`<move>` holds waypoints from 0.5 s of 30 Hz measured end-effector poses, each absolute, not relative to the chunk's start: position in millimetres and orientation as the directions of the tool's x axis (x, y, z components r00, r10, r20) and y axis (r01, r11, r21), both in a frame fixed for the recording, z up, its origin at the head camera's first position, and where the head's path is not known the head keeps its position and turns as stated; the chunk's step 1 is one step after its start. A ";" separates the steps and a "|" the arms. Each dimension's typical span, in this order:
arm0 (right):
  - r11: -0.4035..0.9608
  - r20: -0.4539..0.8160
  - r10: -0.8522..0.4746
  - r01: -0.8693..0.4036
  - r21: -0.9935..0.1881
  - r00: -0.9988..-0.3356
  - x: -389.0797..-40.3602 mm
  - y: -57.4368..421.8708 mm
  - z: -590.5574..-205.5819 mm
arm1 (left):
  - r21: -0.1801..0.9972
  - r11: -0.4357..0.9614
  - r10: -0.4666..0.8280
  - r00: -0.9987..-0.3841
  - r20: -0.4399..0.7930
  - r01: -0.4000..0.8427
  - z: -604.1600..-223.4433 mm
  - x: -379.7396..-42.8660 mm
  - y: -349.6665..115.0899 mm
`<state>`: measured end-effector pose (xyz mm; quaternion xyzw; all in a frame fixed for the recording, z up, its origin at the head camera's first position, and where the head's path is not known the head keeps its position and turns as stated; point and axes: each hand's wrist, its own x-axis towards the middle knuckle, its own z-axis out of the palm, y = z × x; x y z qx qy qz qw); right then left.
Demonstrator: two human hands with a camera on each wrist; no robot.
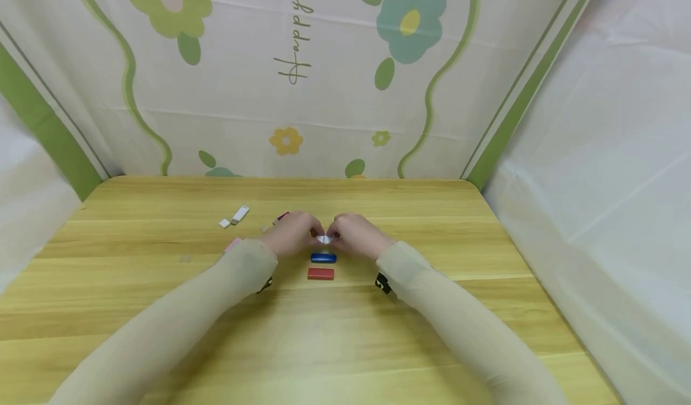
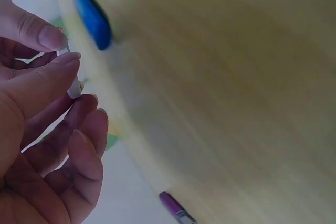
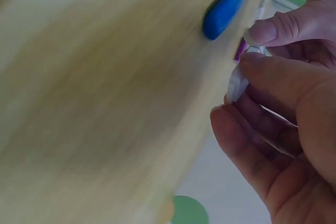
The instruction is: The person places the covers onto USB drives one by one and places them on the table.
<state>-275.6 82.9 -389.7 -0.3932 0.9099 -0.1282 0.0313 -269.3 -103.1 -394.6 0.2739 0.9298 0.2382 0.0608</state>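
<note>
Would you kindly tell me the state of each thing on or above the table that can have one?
Held white piece: pinched between left hand and right hand; capped or not, unclear.
White USB stick: uncapped, lying flat.
White cap: off, beside that stick.
Purple USB stick: uncapped, metal plug showing.
Blue stick: lying flat, no plug showing.
Red stick: lying flat, no plug showing.
Pink thing: partly hidden, cannot tell.

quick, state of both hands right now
Left hand: holding, pinching the small white object.
Right hand: holding, also pinching the small white object.
</note>
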 end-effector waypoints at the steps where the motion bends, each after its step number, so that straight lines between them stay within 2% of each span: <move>1: 0.660 0.031 -0.724 -0.704 -0.263 -0.690 -279.1 81.8 -390.9 | 0.476 0.740 0.538 -0.843 0.003 0.474 -395.3 -272.0 -102.6; 9: 0.680 -0.094 -0.720 -0.670 -0.300 -0.688 -298.2 74.1 -396.3 | 0.411 0.784 0.544 -0.834 -0.092 0.465 -408.1 -299.0 -101.9; 15: 0.730 -0.167 -0.672 -0.609 -0.310 -0.721 -308.5 65.2 -391.3 | 0.411 0.779 0.558 -0.822 -0.112 0.473 -412.9 -319.4 -104.8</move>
